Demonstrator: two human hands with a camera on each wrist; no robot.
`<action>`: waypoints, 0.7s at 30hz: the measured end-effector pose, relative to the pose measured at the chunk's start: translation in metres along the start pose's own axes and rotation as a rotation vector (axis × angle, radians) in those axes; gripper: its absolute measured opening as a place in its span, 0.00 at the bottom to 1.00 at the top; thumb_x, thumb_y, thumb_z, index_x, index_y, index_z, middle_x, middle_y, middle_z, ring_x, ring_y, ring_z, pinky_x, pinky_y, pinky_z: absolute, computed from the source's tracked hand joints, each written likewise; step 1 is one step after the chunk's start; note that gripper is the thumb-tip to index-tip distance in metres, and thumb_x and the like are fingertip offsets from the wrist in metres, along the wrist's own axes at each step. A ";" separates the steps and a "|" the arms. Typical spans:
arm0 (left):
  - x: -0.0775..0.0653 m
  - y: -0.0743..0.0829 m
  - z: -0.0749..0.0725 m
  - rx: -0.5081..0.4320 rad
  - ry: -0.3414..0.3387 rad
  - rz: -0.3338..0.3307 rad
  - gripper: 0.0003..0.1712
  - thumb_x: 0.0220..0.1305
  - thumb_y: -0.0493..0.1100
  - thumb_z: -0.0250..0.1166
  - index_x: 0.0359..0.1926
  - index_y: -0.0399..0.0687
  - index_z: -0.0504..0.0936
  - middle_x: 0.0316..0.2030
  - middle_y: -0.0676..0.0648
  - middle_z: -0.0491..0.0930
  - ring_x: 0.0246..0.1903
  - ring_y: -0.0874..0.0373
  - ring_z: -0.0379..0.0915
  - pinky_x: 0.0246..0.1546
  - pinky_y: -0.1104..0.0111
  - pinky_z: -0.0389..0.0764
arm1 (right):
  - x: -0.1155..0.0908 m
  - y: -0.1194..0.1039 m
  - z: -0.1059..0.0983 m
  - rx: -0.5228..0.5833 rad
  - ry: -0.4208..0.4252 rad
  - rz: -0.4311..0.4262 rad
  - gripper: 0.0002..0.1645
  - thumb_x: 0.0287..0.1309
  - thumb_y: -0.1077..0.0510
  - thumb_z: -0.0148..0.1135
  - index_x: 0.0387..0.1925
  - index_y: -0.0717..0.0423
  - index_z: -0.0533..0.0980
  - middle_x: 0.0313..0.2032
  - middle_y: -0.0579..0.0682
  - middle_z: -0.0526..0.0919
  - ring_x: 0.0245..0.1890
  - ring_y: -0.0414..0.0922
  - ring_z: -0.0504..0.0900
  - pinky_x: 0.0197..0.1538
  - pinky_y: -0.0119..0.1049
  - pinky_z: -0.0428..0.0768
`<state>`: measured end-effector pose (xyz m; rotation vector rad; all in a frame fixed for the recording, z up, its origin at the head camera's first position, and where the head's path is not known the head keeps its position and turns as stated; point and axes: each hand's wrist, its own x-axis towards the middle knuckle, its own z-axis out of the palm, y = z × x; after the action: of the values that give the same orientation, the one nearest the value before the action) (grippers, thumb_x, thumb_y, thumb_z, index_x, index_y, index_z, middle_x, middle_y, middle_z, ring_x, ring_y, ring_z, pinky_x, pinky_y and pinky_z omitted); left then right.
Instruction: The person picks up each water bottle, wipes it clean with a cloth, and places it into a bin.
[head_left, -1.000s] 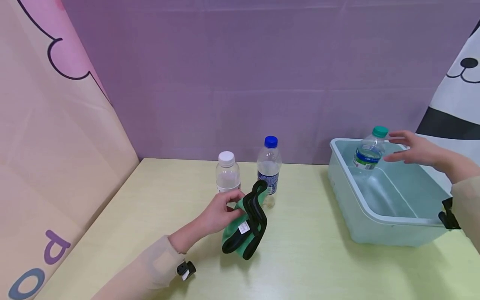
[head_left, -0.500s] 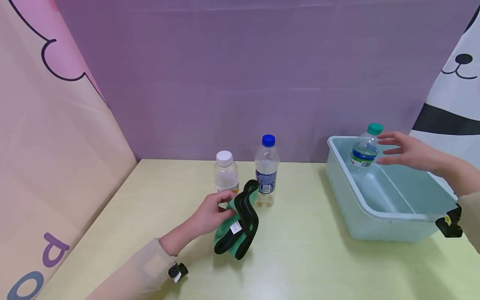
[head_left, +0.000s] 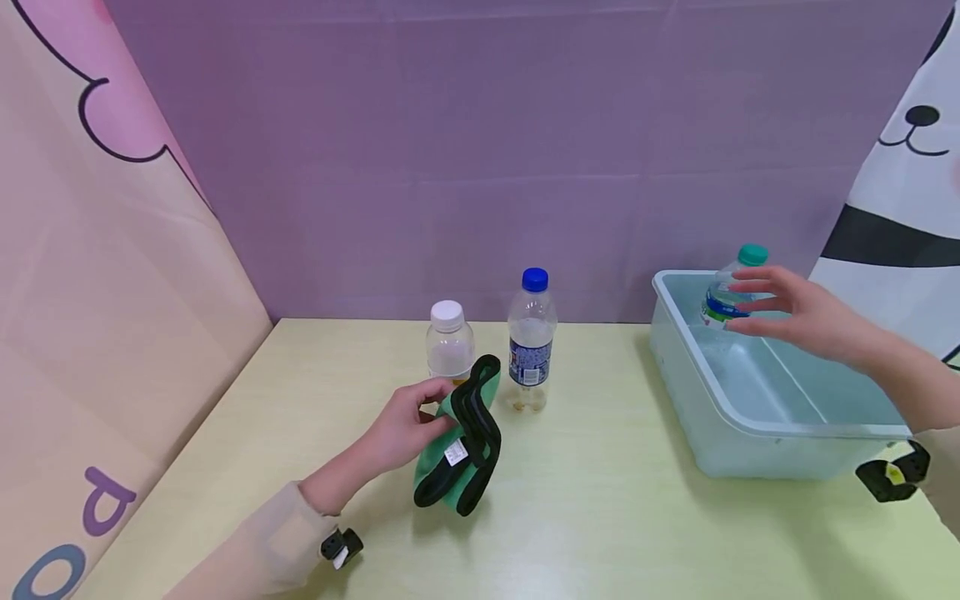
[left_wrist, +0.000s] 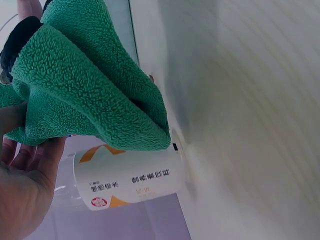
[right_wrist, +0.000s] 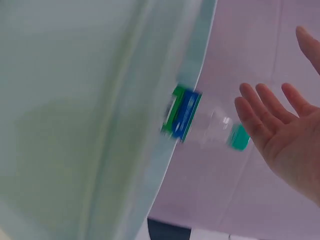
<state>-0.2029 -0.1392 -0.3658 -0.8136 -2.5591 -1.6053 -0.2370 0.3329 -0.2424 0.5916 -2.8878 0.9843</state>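
The left hand (head_left: 408,427) pinches a black-edged green cloth (head_left: 468,443) on the near side of a white-capped bottle (head_left: 450,343) on the worktop (head_left: 600,517). Over to the right, the right hand (head_left: 806,315) hovers, fingers spread, near a green-capped bottle (head_left: 720,303) in the far end of a blue tub (head_left: 750,457).

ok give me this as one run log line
left hand holds green cloth | right hand holds nothing, near green-capped bottle in tub | white-capped bottle, blue-capped bottle on table
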 end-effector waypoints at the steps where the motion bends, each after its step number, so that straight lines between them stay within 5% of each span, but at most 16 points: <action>1: -0.001 0.000 -0.002 -0.002 0.003 0.002 0.08 0.60 0.26 0.62 0.37 0.42 0.78 0.37 0.46 0.79 0.40 0.50 0.73 0.38 0.64 0.81 | -0.001 -0.003 0.003 0.018 0.018 -0.016 0.38 0.62 0.63 0.62 0.68 0.66 0.55 0.62 0.69 0.65 0.52 0.38 0.74 0.39 0.21 0.75; 4: -0.004 0.002 -0.005 0.001 0.015 0.005 0.09 0.60 0.26 0.62 0.37 0.42 0.78 0.37 0.46 0.80 0.40 0.51 0.73 0.38 0.65 0.81 | -0.002 -0.011 0.013 0.063 0.055 -0.054 0.38 0.62 0.64 0.62 0.68 0.64 0.56 0.62 0.64 0.66 0.49 0.26 0.70 0.40 0.20 0.74; 8: -0.007 0.003 -0.009 0.006 0.026 0.010 0.09 0.60 0.26 0.62 0.37 0.42 0.78 0.37 0.47 0.80 0.39 0.51 0.73 0.38 0.66 0.81 | -0.003 -0.024 0.026 0.098 0.089 -0.110 0.36 0.60 0.66 0.63 0.66 0.63 0.58 0.61 0.56 0.67 0.50 0.24 0.69 0.43 0.17 0.72; 13: -0.010 0.003 -0.013 0.020 0.033 0.015 0.10 0.59 0.25 0.62 0.37 0.42 0.79 0.36 0.47 0.80 0.39 0.51 0.73 0.38 0.65 0.81 | -0.003 -0.039 0.044 0.102 0.089 -0.148 0.36 0.59 0.65 0.65 0.66 0.62 0.61 0.62 0.57 0.67 0.53 0.25 0.69 0.46 0.16 0.71; 21: -0.015 0.004 -0.021 0.057 0.049 0.004 0.09 0.60 0.26 0.62 0.38 0.42 0.79 0.36 0.46 0.80 0.38 0.51 0.73 0.38 0.65 0.81 | -0.002 -0.058 0.067 0.149 0.055 -0.153 0.36 0.61 0.61 0.64 0.68 0.57 0.60 0.64 0.53 0.67 0.61 0.52 0.69 0.49 0.18 0.70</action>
<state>-0.1935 -0.1617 -0.3567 -0.7646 -2.5545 -1.5241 -0.2080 0.2517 -0.2620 0.7690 -2.6914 1.1788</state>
